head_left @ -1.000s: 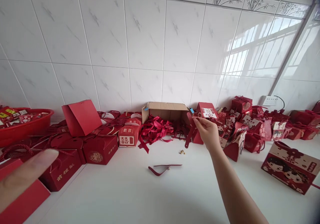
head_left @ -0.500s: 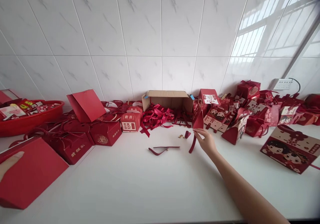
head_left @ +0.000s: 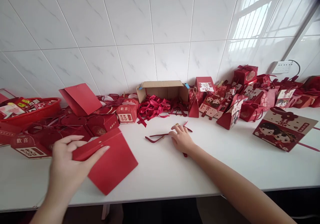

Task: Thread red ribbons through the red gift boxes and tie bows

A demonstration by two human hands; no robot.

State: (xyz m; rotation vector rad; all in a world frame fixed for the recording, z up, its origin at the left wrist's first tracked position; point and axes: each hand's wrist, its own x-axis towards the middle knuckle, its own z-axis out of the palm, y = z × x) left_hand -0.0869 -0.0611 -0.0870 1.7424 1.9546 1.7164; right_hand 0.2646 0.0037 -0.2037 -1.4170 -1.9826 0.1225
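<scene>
My left hand (head_left: 67, 162) pinches a red paper gift box (head_left: 113, 164) by its top edge, fingers behind and thumb in front. The box hangs tilted over the front of the table, its plain side toward me. My right hand (head_left: 182, 139) rests low on the white tabletop, fingers bent and slightly apart, over small dark red straps (head_left: 188, 129). Some gold-coloured bits (head_left: 177, 124) lie at its fingertips. Another thin red strap (head_left: 152, 138) lies just left of that hand. What is under the right palm is hidden.
An open cardboard box (head_left: 162, 84) with red ribbons (head_left: 153, 107) stands against the tiled wall. Red gift boxes crowd the left and right. A red basin (head_left: 47, 106) of sweets sits far left. At right stands a printed gift box (head_left: 281, 130). The table edge (head_left: 150, 200) runs near me.
My left hand has brought the red gift box from the far left toward the middle. My right hand has let go of the red triangular box and moved left and down onto the straps.
</scene>
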